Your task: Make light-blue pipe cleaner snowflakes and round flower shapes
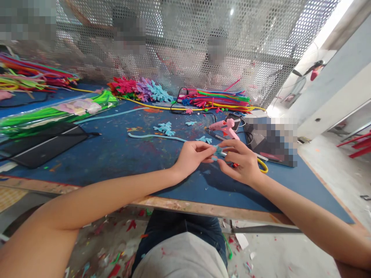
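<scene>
at the blue-topped worktable (116, 162), in the head view, my left hand (193, 156) clamps a small light-blue fuzzy piece (218, 150) between thumb and fingertips, just above the tabletop near its front edge. my right hand (242, 160) curls in from the other side, thumb and fingers bent close about the same piece; whether they are clamped on it i cannot tell. a short white bit (223, 154) shows between my two hands, too small to make out.

just beyond my fingers lies a light-blue branched cutting (204, 139); further left are a larger branched sprig (165, 128) and a smaller sprig (190, 123), with a loose light-blue chenille stem (158, 136) stretched toward my left wrist. a pink hot glue gun (222, 125) rests behind my right hand, a dark, partly blurred panel (269, 148) to its right. a curved yellow loop (263, 166) shows beside my right hand.

along the back sit a heap of red, purple and blue sprigs (142, 88) and a bundle of multicoloured chenille stems (220, 98), before a perforated metal screen (179, 46). at left, green stems (101, 100) lie in clear plastic wrapping.
</scene>
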Motion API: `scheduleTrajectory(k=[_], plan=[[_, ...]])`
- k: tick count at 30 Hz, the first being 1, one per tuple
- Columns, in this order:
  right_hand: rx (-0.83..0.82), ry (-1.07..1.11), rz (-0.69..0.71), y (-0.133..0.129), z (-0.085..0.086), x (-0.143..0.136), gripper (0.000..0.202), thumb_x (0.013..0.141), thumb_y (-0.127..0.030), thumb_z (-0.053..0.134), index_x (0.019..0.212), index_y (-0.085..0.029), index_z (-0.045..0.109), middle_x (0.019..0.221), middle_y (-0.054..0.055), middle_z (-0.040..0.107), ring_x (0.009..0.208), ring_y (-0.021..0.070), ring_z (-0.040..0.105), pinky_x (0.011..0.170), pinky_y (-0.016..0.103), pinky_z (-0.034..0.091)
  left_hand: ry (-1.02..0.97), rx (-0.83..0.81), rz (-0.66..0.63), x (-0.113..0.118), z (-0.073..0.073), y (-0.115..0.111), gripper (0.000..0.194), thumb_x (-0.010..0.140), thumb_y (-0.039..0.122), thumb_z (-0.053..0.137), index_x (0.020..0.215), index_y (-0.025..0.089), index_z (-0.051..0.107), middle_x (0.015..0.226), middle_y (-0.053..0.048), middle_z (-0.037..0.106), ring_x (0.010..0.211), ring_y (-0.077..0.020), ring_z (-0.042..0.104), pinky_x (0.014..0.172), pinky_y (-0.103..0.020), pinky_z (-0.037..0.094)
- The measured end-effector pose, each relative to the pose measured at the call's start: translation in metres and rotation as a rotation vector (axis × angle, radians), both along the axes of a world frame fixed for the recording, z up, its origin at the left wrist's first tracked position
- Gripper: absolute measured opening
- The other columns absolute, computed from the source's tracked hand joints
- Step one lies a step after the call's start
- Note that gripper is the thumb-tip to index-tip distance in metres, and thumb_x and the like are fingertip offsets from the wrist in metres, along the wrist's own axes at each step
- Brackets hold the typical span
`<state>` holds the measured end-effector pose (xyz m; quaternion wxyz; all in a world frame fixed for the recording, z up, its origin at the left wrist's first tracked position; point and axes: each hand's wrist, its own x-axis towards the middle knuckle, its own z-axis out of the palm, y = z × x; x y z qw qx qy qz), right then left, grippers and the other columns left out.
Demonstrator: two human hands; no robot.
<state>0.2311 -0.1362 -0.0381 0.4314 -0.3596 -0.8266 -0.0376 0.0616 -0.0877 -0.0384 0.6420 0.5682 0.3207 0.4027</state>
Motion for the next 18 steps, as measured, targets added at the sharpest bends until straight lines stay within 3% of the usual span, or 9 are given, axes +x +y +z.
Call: scheduleTrajectory(k=[12, 18], plan=[[0.008, 0.051, -0.090, 0.0000, -0.0033, -0.0031, 0.019, 0.075, -0.013, 0.054, 0.058, -0.019, 0.051, 0.096, 0.009, 0.059, 0.082, 0.0174, 0.060, 0.071, 0.034, 0.053, 0.012, 0.054, -0.012, 0.0006, 0.0009, -0.0041, 0.028, 0.067, 0.037, 0.069, 0.078, 0.011, 0.067, 0.067, -0.004, 0.067, 0.065, -0.0146, 0.065, 0.062, -0.024, 0.055], [0.111, 0.014, -0.113, -0.0014, -0.0034, -0.0069, 0.020, 0.076, -0.009, 0.050, 0.059, -0.019, 0.048, 0.091, 0.010, 0.061, 0.078, 0.0161, 0.061, 0.066, 0.030, 0.052, 0.020, 0.104, -0.026, 0.0015, -0.0021, -0.0074, 0.025, 0.068, 0.034, 0.068, 0.078, 0.011, 0.067, 0.066, -0.003, 0.066, 0.063, -0.0141, 0.065, 0.059, -0.023, 0.055]])
